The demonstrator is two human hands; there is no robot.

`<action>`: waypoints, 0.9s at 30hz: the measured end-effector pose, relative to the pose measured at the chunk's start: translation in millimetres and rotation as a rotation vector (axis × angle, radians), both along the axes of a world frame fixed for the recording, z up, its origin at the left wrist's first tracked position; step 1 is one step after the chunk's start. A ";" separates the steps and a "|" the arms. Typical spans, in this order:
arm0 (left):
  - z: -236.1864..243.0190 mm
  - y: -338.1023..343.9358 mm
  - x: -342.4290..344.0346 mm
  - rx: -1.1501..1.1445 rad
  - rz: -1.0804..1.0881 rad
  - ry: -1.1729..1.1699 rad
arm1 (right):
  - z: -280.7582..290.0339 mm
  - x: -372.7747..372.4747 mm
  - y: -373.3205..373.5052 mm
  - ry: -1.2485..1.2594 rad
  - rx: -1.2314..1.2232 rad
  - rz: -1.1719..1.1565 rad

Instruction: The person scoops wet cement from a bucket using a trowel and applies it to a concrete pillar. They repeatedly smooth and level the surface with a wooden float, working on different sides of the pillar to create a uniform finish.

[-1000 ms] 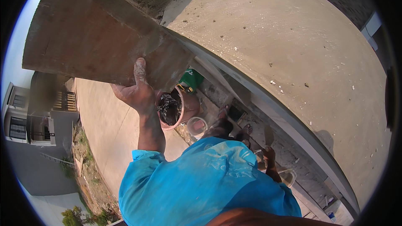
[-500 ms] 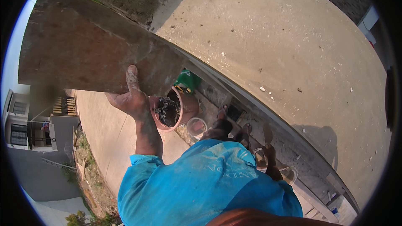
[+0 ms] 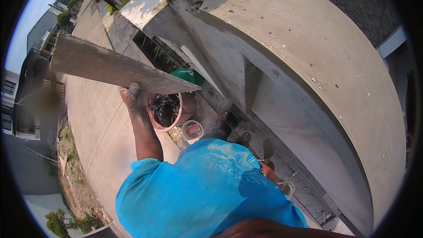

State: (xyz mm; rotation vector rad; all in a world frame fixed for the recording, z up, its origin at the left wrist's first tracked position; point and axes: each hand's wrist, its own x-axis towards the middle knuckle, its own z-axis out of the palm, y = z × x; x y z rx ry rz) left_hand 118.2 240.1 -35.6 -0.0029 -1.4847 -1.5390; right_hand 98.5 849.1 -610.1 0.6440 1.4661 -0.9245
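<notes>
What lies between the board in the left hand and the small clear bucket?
In the head view, the pink tub lies between the board and the clear bucket.

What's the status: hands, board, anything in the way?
Left hand gripping flat brown rectangular board by its near edge. Right hand low, holding flat-bladed trowel. Possible obstruction: round pink tub, just below board in view.

board (image 3: 110,67) left of wall (image 3: 291,125)
</notes>
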 end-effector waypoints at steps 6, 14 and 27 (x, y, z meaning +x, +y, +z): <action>-58.2 44.0 -41.5 -0.231 -0.640 -0.233 | 62.6 6.3 -22.5 0.338 0.171 0.458; -123.5 135.4 -110.3 -0.466 -1.167 -0.738 | 122.0 94.8 -109.1 0.592 0.356 -0.223; -225.3 190.1 -170.9 -1.224 -1.212 -1.062 | 104.8 208.9 -209.1 0.117 0.606 -0.961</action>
